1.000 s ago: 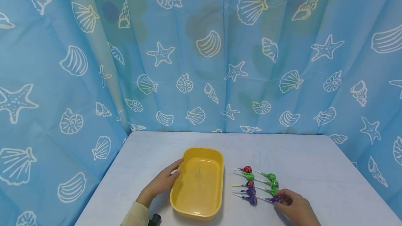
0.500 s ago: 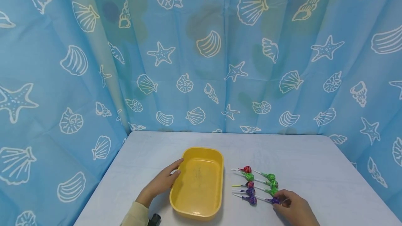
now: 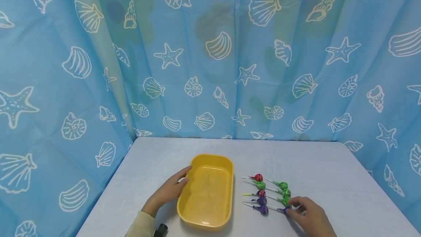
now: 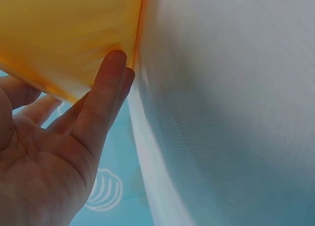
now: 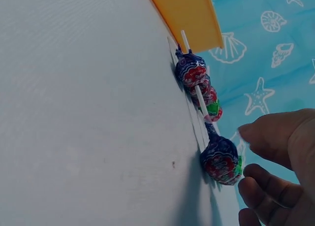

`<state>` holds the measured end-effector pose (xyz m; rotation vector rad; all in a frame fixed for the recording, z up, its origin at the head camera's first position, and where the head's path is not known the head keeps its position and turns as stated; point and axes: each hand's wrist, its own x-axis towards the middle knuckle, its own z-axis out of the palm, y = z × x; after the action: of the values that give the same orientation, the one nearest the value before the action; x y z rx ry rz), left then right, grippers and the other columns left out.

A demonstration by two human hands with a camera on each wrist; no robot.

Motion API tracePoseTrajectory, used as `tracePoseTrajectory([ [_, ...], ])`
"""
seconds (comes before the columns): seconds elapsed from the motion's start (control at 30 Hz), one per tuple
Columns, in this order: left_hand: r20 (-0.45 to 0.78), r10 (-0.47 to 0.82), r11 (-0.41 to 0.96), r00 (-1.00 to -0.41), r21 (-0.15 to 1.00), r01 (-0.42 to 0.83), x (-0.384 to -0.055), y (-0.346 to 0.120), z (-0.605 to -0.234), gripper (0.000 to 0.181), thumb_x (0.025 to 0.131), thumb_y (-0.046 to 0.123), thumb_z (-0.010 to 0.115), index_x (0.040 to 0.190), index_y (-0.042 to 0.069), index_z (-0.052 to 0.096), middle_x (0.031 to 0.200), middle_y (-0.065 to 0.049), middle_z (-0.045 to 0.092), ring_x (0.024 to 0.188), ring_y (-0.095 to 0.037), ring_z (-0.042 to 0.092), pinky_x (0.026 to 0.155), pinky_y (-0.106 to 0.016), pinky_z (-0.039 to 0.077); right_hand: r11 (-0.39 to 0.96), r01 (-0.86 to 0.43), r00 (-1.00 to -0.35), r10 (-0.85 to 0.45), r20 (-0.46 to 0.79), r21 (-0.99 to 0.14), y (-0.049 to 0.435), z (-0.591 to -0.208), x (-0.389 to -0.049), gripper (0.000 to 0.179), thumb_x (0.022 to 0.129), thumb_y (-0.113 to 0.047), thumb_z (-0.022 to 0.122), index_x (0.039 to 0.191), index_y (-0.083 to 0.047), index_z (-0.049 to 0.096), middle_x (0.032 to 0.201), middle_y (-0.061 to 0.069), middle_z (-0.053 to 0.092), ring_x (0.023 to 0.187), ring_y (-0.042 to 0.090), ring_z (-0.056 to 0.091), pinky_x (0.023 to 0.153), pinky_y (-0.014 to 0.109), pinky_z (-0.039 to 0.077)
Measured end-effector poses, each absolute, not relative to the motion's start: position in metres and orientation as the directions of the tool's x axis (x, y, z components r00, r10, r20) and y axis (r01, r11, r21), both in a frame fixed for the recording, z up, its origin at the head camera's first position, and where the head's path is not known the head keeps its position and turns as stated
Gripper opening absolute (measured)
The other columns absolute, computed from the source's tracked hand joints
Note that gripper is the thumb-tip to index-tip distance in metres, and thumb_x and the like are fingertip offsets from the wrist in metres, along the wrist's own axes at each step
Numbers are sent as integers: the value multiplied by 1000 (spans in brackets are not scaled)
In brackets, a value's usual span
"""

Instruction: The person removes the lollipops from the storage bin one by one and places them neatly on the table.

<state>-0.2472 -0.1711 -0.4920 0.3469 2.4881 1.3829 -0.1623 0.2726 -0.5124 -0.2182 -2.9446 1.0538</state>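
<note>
My left hand [image 3: 168,192] rests against the left side of a yellow tray [image 3: 232,189], its fingertips at the rim. In the left wrist view, straight fingers [image 4: 101,105] touch the tray's outer wall. Over the nearest lollipop of the right column, a purple-wrapped lollipop [image 5: 219,159], is my right hand [image 3: 311,217]. Thumb and fingers stand apart around its round head, with a gap showing in the right wrist view. That lollipop lies on the table, its white stick pointing left toward another purple lollipop [image 3: 263,209].
Two columns of lollipops lie right of the tray, among them a red lollipop [image 3: 258,177] and a green lollipop [image 3: 283,185]. A small black object [image 3: 161,230] sits by the left sleeve [image 3: 141,224]. A blue shell-patterned curtain [image 3: 210,65] stands behind the white table [image 3: 322,171].
My right hand's fingers have come away from the purple lollipop's head and spread a little. The left hand and the tray stay in place.
</note>
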Motion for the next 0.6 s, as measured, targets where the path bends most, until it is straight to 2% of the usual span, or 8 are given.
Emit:
tracePoseTrajectory([
  [0.3, -105, 303, 519, -947, 852, 72, -247, -171, -488, 52, 108, 25, 50, 158, 16, 38, 153, -24, 43, 121, -37, 59, 83, -45, 60, 780, 18, -994, 80, 72, -626, 264, -499, -170, 28, 91, -20, 75, 114, -5, 71, 111, 8, 71, 100, 27, 66, 87, 53, 56],
  [0.43, -66, 305, 521, -950, 846, 109, -247, -171, -483, 52, 108, 26, 50, 158, 14, 38, 151, -24, 45, 119, -37, 60, 87, -47, 59, 792, -64, -988, 34, 148, -607, 257, -490, -172, 28, 92, -19, 74, 117, -6, 70, 115, 10, 70, 109, 34, 65, 93, 59, 53],
  [0.6, -13, 304, 532, -953, 832, 158, -248, -172, -474, 51, 109, 23, 49, 157, 11, 39, 151, -23, 47, 126, -41, 57, 98, -54, 53, 810, -160, -976, -43, 214, -565, 247, -478, -180, 31, 94, -22, 72, 122, -8, 70, 126, 17, 67, 123, 45, 57, 100, 65, 46],
])
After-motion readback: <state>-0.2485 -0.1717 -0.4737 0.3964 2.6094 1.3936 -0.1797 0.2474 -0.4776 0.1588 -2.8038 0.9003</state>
